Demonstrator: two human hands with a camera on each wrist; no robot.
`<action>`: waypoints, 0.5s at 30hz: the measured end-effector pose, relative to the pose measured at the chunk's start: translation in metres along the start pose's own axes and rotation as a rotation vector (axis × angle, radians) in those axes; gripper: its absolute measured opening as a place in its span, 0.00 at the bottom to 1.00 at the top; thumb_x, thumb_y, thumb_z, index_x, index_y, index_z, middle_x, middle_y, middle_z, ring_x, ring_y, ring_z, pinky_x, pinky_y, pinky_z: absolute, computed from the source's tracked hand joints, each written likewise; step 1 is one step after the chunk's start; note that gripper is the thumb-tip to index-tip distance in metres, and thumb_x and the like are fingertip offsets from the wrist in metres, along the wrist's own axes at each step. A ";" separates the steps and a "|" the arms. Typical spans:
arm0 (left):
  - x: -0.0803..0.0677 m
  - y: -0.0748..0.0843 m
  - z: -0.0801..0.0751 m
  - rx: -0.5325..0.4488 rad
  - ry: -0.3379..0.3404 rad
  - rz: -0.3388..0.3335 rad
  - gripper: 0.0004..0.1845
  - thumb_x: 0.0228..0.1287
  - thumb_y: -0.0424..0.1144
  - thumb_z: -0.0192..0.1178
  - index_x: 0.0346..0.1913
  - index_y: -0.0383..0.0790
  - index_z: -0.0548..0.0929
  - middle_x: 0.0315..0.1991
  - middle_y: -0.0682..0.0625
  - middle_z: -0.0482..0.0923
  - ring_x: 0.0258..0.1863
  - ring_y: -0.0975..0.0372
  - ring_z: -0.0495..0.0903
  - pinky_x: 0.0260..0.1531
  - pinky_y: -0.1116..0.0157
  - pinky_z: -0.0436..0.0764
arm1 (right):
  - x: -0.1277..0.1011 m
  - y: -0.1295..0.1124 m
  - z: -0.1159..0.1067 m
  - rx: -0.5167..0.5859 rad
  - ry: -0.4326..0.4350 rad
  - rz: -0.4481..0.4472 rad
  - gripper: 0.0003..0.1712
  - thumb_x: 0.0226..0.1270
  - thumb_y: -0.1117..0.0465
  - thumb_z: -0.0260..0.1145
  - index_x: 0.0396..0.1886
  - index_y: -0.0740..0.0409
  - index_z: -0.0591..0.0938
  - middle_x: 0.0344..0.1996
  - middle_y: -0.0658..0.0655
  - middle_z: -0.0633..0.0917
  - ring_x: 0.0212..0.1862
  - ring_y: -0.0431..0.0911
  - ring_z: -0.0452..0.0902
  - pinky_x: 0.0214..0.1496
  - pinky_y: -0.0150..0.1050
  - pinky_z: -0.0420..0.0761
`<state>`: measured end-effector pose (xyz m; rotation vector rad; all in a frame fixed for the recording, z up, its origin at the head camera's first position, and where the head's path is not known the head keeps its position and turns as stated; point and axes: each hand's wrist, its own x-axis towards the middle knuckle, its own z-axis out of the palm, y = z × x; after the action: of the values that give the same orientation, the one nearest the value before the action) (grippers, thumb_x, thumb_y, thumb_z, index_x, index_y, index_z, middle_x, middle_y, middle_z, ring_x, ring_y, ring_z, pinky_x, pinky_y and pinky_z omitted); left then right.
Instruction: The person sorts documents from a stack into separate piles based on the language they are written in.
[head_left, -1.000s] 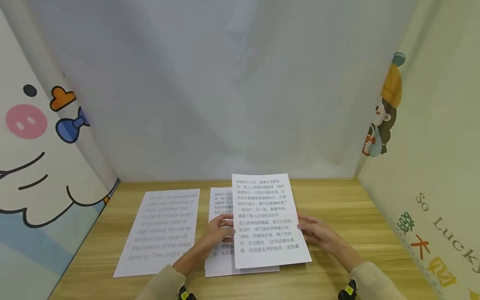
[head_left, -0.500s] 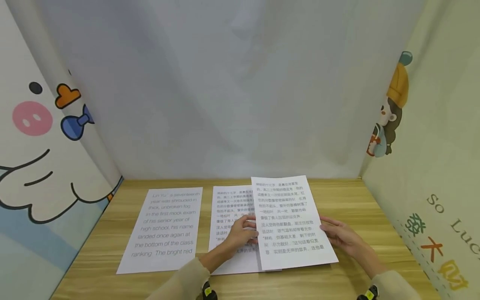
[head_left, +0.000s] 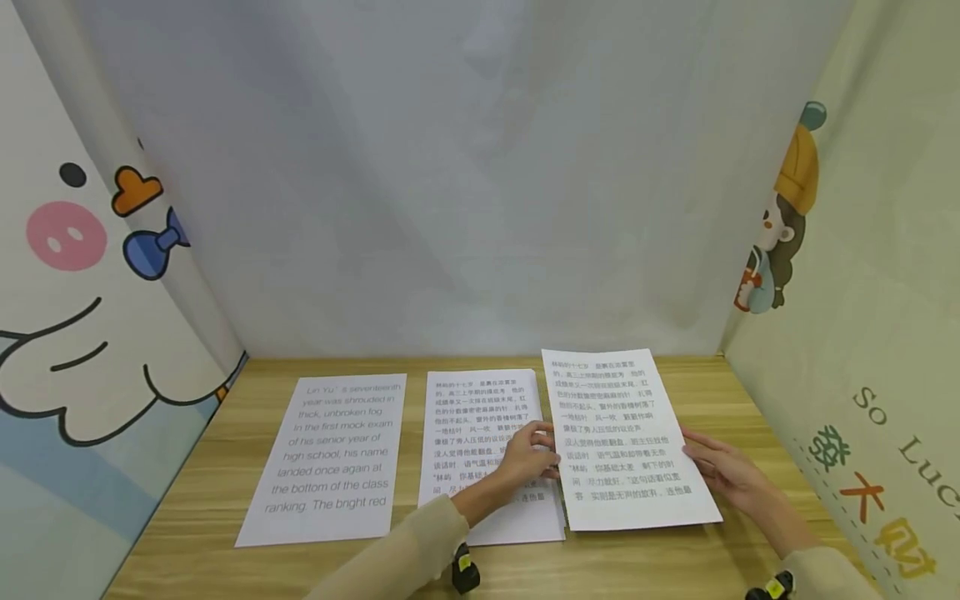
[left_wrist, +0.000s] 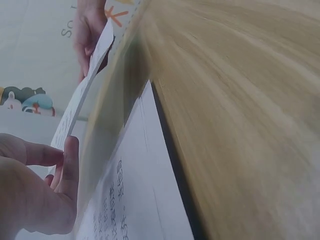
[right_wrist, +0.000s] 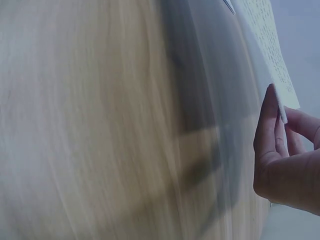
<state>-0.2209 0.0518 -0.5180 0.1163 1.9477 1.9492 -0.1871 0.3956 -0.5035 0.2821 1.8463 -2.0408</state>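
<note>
Both hands hold a thin stack of paper [head_left: 618, 442], printed with Chinese text, by its long sides. My left hand [head_left: 525, 458] pinches the left edge between thumb and fingers, while my right hand [head_left: 723, 473] grips the right edge. The wrist views show the stack raised over the table, its shadow on the wood below. Under my left forearm lies a second stack of paper [head_left: 476, 417] with similar Chinese text, partly covered by the hand. In the left wrist view, that lower stack [left_wrist: 135, 195] shows a visible thickness at its edge.
A sheet printed in large English text [head_left: 322, 458] lies at the left of the wood-grain table [head_left: 202, 467]. A pale curtain [head_left: 465, 183] closes off the back. Cartoon-printed panels [head_left: 825, 292] stand at both sides.
Both hands have carried the held stack to the right, from over the middle stack to beside it. More of the middle stack shows now.
</note>
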 end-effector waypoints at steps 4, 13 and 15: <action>0.006 0.002 0.015 -0.018 -0.009 0.006 0.28 0.58 0.20 0.61 0.64 0.34 0.75 0.46 0.42 0.82 0.30 0.63 0.83 0.36 0.61 0.91 | -0.005 -0.001 -0.013 -0.004 0.017 0.015 0.18 0.80 0.60 0.57 0.42 0.28 0.85 0.39 0.36 0.88 0.44 0.32 0.85 0.47 0.31 0.85; 0.022 0.001 0.039 -0.013 -0.012 0.019 0.25 0.58 0.18 0.60 0.61 0.30 0.75 0.43 0.41 0.84 0.30 0.61 0.85 0.35 0.61 0.91 | -0.007 0.000 -0.038 -0.020 0.045 0.030 0.18 0.80 0.59 0.58 0.39 0.26 0.84 0.38 0.34 0.87 0.43 0.31 0.85 0.46 0.32 0.85; 0.024 0.000 0.042 -0.007 -0.009 0.019 0.25 0.59 0.18 0.60 0.60 0.30 0.75 0.43 0.41 0.84 0.29 0.60 0.86 0.34 0.61 0.91 | -0.007 0.002 -0.042 -0.029 0.044 0.032 0.17 0.80 0.58 0.58 0.42 0.26 0.85 0.38 0.34 0.87 0.43 0.31 0.85 0.46 0.32 0.85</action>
<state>-0.2296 0.0995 -0.5213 0.1421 1.9405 1.9647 -0.1840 0.4376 -0.5071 0.3493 1.8837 -1.9996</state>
